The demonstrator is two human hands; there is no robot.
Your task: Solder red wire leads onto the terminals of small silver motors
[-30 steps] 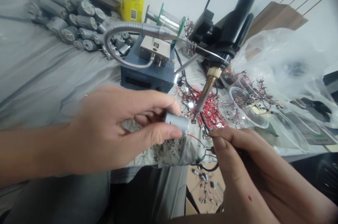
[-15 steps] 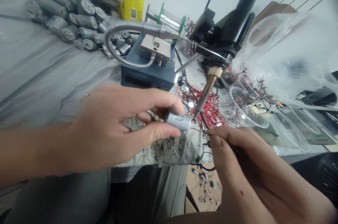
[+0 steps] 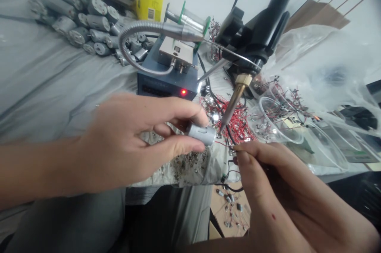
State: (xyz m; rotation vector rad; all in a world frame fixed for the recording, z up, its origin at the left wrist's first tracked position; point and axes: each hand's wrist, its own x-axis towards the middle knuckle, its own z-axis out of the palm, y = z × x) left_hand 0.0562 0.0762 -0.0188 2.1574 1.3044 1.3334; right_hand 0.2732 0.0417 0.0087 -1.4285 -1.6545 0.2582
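Grey metal: grips motor (image 3: 201, 134) in left fingers (image 3: 186, 144), wire (image 3: 220, 142) in right fingers (image 3: 244, 158), near counter's (image 3: 98, 74) front edge, presumably steadying for iron (image 3: 232, 106).

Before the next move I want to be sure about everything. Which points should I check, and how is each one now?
1. Motor gripped between thumb and fingers of the left hand: ok.
2. Red wire pinched by the right hand: cannot tell; thumb and forefinger are closed near it.
3. Red light on the blue control box lit: ok.
4. Soldering iron touching the motor: cannot tell; its tip is close.
5. Wire joined to motor: cannot tell.
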